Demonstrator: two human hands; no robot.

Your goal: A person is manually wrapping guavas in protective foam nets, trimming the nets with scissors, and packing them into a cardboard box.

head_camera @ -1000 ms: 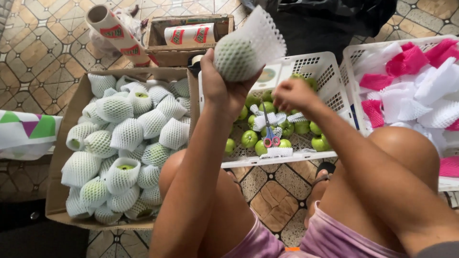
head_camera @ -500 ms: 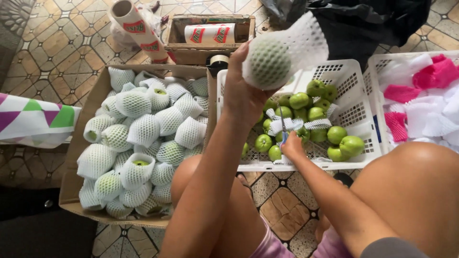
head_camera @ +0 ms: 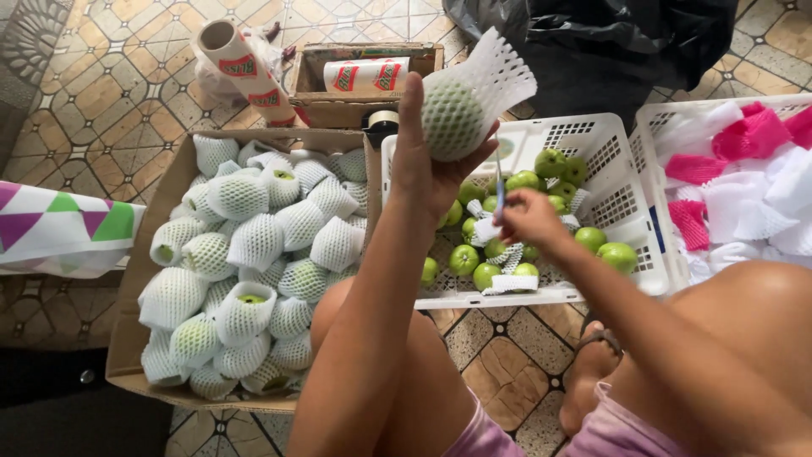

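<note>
My left hand [head_camera: 427, 165] is raised and grips a green fruit wrapped in a white foam net [head_camera: 461, 106], above the near corner of a white plastic basket [head_camera: 622, 140]. My right hand [head_camera: 526, 216] is lower, inside that basket, pinching a thin blue tool [head_camera: 499, 193] over loose green fruits [head_camera: 602, 245] and small white labels [head_camera: 506, 283]. To the left, a cardboard box [head_camera: 161, 199] lies full of several fruits in white foam nets [head_camera: 254, 241].
A second white basket [head_camera: 668, 127] at the right holds pink and white foam nets [head_camera: 744, 182]. A small cardboard box [head_camera: 317, 106] with a printed roll sits behind, beside another roll [head_camera: 245, 68]. A black bag [head_camera: 609, 42] lies at the top. My bare knees fill the foreground.
My left hand has kept the netted fruit raised while the view drifted. My right hand has stayed in the basket, and a blue tool now shows in its fingers.
</note>
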